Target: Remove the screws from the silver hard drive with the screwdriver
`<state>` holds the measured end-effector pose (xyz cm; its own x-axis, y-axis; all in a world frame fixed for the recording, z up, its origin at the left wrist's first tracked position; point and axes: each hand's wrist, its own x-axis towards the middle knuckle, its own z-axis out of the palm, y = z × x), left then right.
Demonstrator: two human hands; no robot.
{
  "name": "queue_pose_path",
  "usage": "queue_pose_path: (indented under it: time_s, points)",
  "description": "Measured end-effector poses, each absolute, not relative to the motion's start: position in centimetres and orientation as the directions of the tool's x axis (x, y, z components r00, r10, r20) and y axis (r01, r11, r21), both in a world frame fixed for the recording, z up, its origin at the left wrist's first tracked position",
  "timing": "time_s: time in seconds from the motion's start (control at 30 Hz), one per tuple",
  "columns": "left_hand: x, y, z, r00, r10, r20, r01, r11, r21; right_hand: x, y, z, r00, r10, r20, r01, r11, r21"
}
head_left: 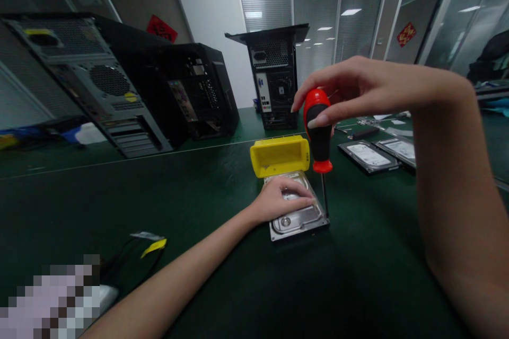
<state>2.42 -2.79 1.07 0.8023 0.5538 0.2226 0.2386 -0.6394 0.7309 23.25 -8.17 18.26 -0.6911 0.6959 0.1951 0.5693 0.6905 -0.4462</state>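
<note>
A silver hard drive [299, 218] lies flat on the dark green table [222, 254]. My left hand [280, 198] rests on top of it, fingers spread and pressing down. My right hand [350, 90] pinches the top of a red and black screwdriver [318, 132] that stands upright, its thin shaft reaching down to the drive's near right corner. A yellow box [280, 154] sits right behind the drive, its open side facing me.
Two more hard drives [369, 156] lie at the right, with small tools behind them. Three black computer cases [274, 77] stand along the back and left. A cable with a yellow tag [153, 246] lies at the near left.
</note>
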Motion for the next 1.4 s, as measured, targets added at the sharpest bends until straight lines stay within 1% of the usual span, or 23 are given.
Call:
queue_pose_path:
  time_s: [0.27,0.53,0.73,0.9,1.0,1.1,1.17,1.27,1.4]
  points:
    - [2.3,-2.7,1.0,0.806,0.547,0.228,0.229,-0.642,0.731,23.4,-8.3,18.2,-0.717,0.663,0.218,0.542,0.726,-0.424]
    - [2.4,-2.8,1.0,0.801,0.554,0.225,0.237,-0.64,0.731,23.4,-8.3,18.3,-0.714,0.669,0.207,0.559,0.723,-0.406]
    - [2.4,-2.8,1.0,0.8,0.558,0.22,0.238,-0.632,0.738,23.3,-8.2,18.3,-0.715,0.667,0.207,0.553,0.722,-0.417]
    - [2.3,-2.6,1.0,0.818,0.534,0.215,0.234,-0.649,0.724,23.0,-8.2,18.4,-0.716,0.674,0.182,0.553,0.707,-0.441]
    - [2.2,-2.9,1.4,0.84,0.493,0.228,0.231,-0.703,0.672,23.0,-8.4,18.4,-0.721,0.673,0.165,0.56,0.706,-0.434]
    - [2.3,-4.0,2.0,0.88,0.411,0.239,0.232,-0.809,0.54,23.2,-8.5,18.2,-0.73,0.659,0.182,0.545,0.722,-0.427]
    - [2.6,-4.9,2.2,0.914,0.347,0.212,0.216,-0.856,0.47,23.4,-8.6,18.1,-0.742,0.639,0.2,0.515,0.736,-0.44]
    - [3.2,-6.0,2.1,0.917,0.357,0.18,0.243,-0.856,0.457,23.6,-8.7,18.0,-0.752,0.622,0.22,0.485,0.747,-0.454]
    - [3.4,-6.7,1.7,0.888,0.431,0.164,0.323,-0.835,0.445,23.7,-8.9,18.1,-0.768,0.602,0.219,0.473,0.763,-0.441]
